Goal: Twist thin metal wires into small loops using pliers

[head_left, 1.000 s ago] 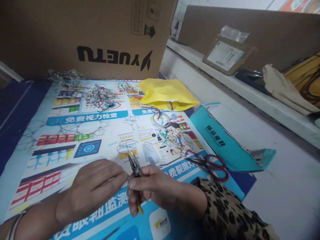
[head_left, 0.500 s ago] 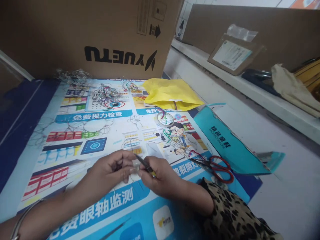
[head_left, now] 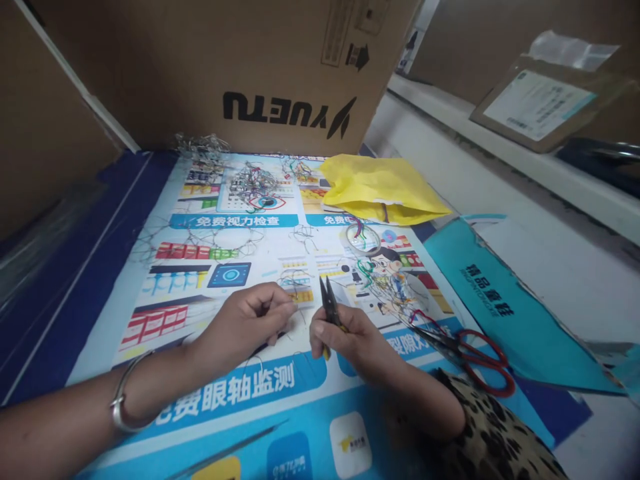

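Observation:
Above the printed sheet, my left hand (head_left: 260, 313) has its fingertips pinched together; a thin wire seems to stick out at the fingertips, too fine to make out well. My right hand (head_left: 350, 340) is wrapped round small dark pliers (head_left: 329, 303) with yellow on the handles, their tips pointing up and slightly parted. The pliers are apart from my left hand. Thin loose wires (head_left: 300, 283) lie on the sheet just beyond my hands. Red-handled scissors (head_left: 465, 353) rest to the right of my right hand, beside a tangle of coloured wires (head_left: 395, 293).
A large cardboard box (head_left: 290, 67) stands at the back. Before it are a yellow pouch (head_left: 380, 187), a clear ring (head_left: 363, 239) and wire bundles (head_left: 253, 183). A teal cardboard piece (head_left: 505, 300) lies at the right. A ledge (head_left: 450, 113) runs along the right side.
My hands have moved apart. The pliers have turned from pointing at my left hand to pointing upward. The view has shifted left, so the surroundings appear farther right.

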`<state>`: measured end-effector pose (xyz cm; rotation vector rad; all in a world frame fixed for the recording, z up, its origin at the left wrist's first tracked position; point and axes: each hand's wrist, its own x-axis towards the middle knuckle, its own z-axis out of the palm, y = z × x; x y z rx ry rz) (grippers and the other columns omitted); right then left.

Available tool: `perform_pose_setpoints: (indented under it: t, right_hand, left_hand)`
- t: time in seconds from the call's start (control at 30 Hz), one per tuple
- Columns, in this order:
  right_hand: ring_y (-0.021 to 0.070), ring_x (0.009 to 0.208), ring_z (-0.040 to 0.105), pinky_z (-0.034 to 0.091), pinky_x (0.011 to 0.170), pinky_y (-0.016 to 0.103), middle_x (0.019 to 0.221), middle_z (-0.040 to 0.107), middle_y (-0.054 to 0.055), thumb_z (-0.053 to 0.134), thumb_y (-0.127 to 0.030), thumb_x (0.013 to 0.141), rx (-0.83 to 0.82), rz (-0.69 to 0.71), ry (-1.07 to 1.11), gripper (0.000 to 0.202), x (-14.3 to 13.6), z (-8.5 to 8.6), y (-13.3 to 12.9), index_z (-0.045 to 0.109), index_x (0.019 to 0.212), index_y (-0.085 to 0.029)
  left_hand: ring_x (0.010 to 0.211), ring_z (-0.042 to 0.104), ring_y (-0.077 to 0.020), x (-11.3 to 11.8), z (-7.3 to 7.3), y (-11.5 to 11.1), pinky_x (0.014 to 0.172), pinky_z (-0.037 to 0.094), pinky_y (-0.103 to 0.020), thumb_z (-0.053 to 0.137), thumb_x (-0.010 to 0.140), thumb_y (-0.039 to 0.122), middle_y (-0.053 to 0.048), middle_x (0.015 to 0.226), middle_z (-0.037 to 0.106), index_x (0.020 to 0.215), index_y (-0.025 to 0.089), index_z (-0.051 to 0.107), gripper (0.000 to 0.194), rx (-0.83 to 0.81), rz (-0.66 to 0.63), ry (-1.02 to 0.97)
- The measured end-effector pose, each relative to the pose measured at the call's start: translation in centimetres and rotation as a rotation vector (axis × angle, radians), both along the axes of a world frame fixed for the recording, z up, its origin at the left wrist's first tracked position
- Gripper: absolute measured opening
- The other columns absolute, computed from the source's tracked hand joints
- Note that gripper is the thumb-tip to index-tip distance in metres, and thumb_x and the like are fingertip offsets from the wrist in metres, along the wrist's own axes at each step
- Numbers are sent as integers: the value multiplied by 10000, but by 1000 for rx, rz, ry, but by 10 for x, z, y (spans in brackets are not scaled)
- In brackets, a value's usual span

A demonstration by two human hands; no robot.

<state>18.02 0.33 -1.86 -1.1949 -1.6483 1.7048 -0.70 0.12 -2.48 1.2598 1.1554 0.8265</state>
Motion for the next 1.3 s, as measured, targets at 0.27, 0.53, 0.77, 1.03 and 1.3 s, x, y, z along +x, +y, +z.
perform_pose_setpoints:
  t: [0.27, 0.53, 0.77, 1.03, 1.3]
  right_hand:
    - [114, 635, 485, 365, 580, 239, 668, 530, 7, 362, -506, 891, 219, 65, -246, 399, 12, 6, -2, 496, 728, -167]
    - [109, 584, 486, 343, 521, 220, 638, 540, 3, 271, -504, 917, 195, 172, -356, 439, 12, 7, -4, 498, 738, -174]
    - [170, 705, 492, 339, 613, 271, 739, 548, 51, 419, -385, 890, 1073, -7, -836, 277, 12, 0, -3, 555, 773, -173]
    - [195, 760, 459, 340, 690, 324, 773, 555, 64, 491, -403, 863, 1378, 25, -945, 261, 16, 2, 0, 606, 908, -174]
    - [208, 806, 458, 328, 713, 336, 820, 552, 72, 521, -387, 849, 1409, 49, -1038, 247, 18, 0, 0, 603, 968, -186]
  left_hand:
    - [462, 471, -52, -3, -1, 7, 463, 375, -173, 552, 812, 329, 30, 619, 566, 724, 154, 515, 199, 90, 212, -71]
    - [545, 543, -87, -2, 1, 5, 520, 431, -205, 526, 833, 277, 5, 648, 614, 740, 153, 521, 155, 162, 251, -108]
    - [499, 528, -75, -3, 5, 6, 514, 432, -197, 551, 807, 308, 15, 625, 614, 708, 160, 509, 184, 110, 270, -114]
    - [407, 453, -46, -5, 3, 8, 436, 370, -157, 568, 779, 290, 57, 503, 534, 685, 158, 508, 173, 100, 204, -105]
    - [397, 417, -46, -6, 6, 10, 416, 334, -156, 562, 760, 280, 60, 485, 495, 651, 158, 497, 176, 93, 191, -32]
